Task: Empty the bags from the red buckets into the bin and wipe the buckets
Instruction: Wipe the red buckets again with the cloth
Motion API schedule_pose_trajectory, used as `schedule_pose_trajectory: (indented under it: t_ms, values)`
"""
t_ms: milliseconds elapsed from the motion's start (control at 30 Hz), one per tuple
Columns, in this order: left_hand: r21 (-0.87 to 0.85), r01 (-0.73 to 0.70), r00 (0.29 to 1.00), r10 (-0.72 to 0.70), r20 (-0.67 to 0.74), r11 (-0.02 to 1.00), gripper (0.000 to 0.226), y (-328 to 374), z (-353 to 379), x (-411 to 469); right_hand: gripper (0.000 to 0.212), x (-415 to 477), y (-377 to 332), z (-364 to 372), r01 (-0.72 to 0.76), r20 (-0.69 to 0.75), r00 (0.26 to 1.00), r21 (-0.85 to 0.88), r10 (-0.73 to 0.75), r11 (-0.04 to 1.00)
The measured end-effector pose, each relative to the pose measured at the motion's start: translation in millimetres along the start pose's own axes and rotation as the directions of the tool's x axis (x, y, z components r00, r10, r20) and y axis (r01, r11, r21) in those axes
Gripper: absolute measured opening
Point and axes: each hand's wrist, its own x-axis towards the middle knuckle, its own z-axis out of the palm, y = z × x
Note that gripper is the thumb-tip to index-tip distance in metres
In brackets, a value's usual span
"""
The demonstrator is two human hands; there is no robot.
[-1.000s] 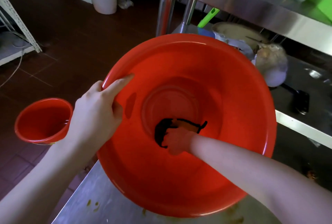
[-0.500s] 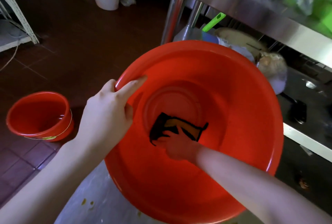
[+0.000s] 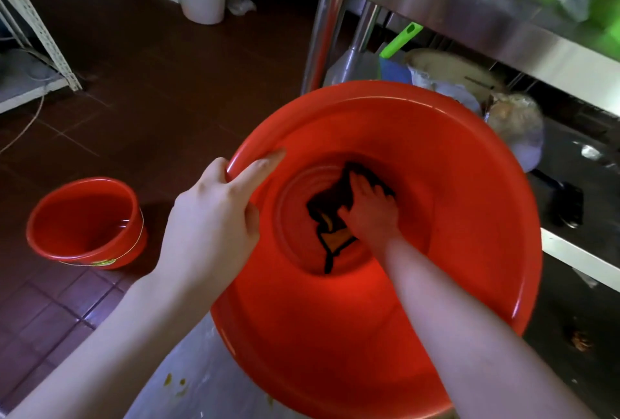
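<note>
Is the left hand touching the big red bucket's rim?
Touching. The head view shows the left hand gripping the big red bucket at its rim, thumb inside.

text: none legible | small red bucket (image 3: 86, 221) mark: unreadable
</note>
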Motion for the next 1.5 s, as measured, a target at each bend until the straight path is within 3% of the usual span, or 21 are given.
schedule_pose_trajectory:
  t_ms: [167,267,467,567,700,767,867,967,1133,1200,1267,1367,1433,1500]
  values:
    - [0.018,-0.043,0.999,0.042,0.012,0.999,0.072,7.5,1.6,3.2,0.092,-37.7,29.7,29.9,-0.139,0.048,0.989,0.047,0.137,0.989]
    - [-0.005,-0.080,0.996,0.080,0.029,0.997,0.075,11.2,1.8,4.5,0.087,-37.0,36.4,35.5,-0.109,0.039,0.994,0.056,0.107,0.993]
    - [-0.016,-0.100,0.994,0.100,0.040,0.995,0.077,16.2,2.2,6.2,0.077,-26.2,2.4,48.7,0.190,0.054,0.981,-0.088,-0.186,0.978]
    - [0.010,-0.080,0.996,0.079,0.051,0.997,0.076,18.1,2.3,5.8,0.070,-51.0,-33.8,72.7,0.532,0.105,0.847,-0.178,-0.522,0.828]
    - [0.028,-0.074,0.997,0.073,0.035,0.997,0.075,12.1,2.0,9.1,0.061,-49.2,-34.5,73.7,0.670,0.041,0.726,-0.271,-0.687,0.692]
    - [0.029,-0.091,0.995,0.090,0.034,0.995,0.075,11.0,2.4,8.4,0.076,-30.2,-32.0,60.1,0.629,0.061,0.769,-0.245,-0.636,0.738]
    - [0.027,-0.096,0.995,0.095,0.036,0.995,0.074,15.2,1.2,3.2,0.095,-9.8,-19.0,36.5,0.340,-0.015,0.939,-0.090,-0.342,0.936]
    - [0.024,-0.092,0.995,0.091,0.031,0.995,0.072,12.3,0.3,3.7,0.095,-7.2,23.0,24.4,0.199,-0.004,0.980,-0.024,-0.200,0.980]
    - [0.025,-0.107,0.994,0.107,0.028,0.994,0.073,14.1,3.4,9.1,0.090,-43.4,55.4,51.7,0.188,0.050,0.982,-0.222,-0.181,0.957]
    - [0.019,-0.114,0.993,0.113,0.023,0.993,0.073,15.2,4.9,11.2,0.087,-52.9,41.9,63.9,0.294,0.119,0.955,-0.253,-0.271,0.922]
    - [0.016,-0.113,0.993,0.112,0.021,0.994,0.072,13.2,5.7,13.1,0.073,-56.3,20.3,72.9,0.507,0.123,0.860,-0.330,-0.496,0.797]
    - [0.017,-0.119,0.993,0.118,0.023,0.993,0.070,11.6,6.4,12.2,0.058,-45.2,-19.7,68.6,0.638,0.086,0.727,-0.452,-0.681,0.624]
    - [0.013,-0.119,0.992,0.119,0.031,0.993,0.068,11.9,5.8,11.7,0.070,-31.0,-35.9,61.0,0.651,0.093,0.724,-0.421,-0.684,0.632]
    - [0.007,-0.122,0.992,0.121,0.041,0.993,0.066,12.9,4.4,10.6,0.083,-20.1,-40.7,54.4,0.609,0.053,0.773,-0.341,-0.633,0.716]
